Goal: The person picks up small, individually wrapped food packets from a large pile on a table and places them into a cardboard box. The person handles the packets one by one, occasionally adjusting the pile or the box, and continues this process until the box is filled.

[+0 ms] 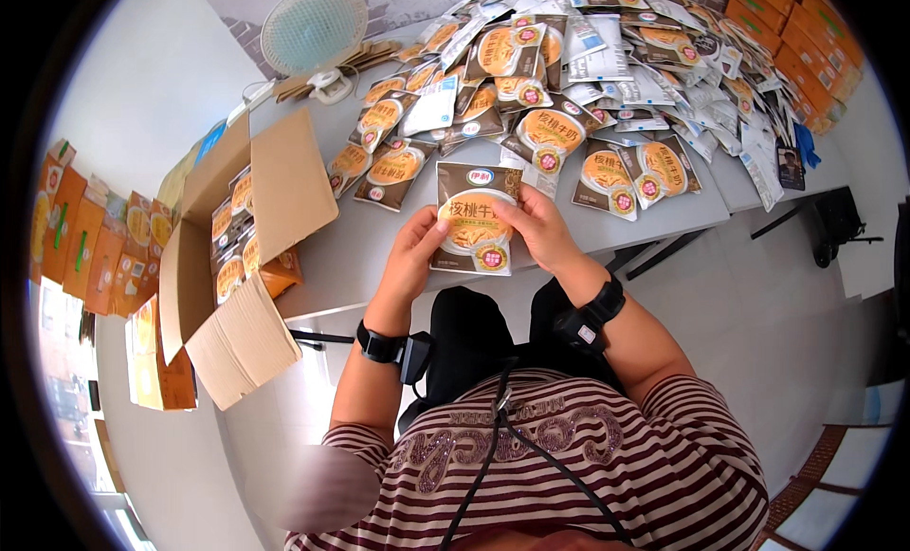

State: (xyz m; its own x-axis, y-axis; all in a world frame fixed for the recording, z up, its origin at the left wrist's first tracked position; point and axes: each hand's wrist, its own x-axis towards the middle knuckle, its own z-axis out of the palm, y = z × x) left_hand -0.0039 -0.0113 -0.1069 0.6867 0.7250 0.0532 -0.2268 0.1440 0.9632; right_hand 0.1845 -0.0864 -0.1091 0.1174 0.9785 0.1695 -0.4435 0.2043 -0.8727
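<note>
Between my two hands I hold up one brown-and-orange milk pouch point(477, 217), its printed front facing me, over the near edge of the table. My left hand point(415, 247) grips its left side, thumb on the front. On its right side, my right hand point(538, 230) pinches it the same way; the fingers behind the pouch are hidden. Beyond it a large heap of similar pouches point(555, 134) covers the table, some with white backs up. To the left stands an open cardboard box point(180, 295), flaps spread, with several pouches point(230, 279) inside.
The grey table point(365, 252) runs under the heap. A fan point(315, 29) stands at the back left. Orange cartons point(806, 53) are stacked at the far right, and more cartons point(81, 233) line the left wall. A blue cloth-like item point(806, 145) lies at the right end.
</note>
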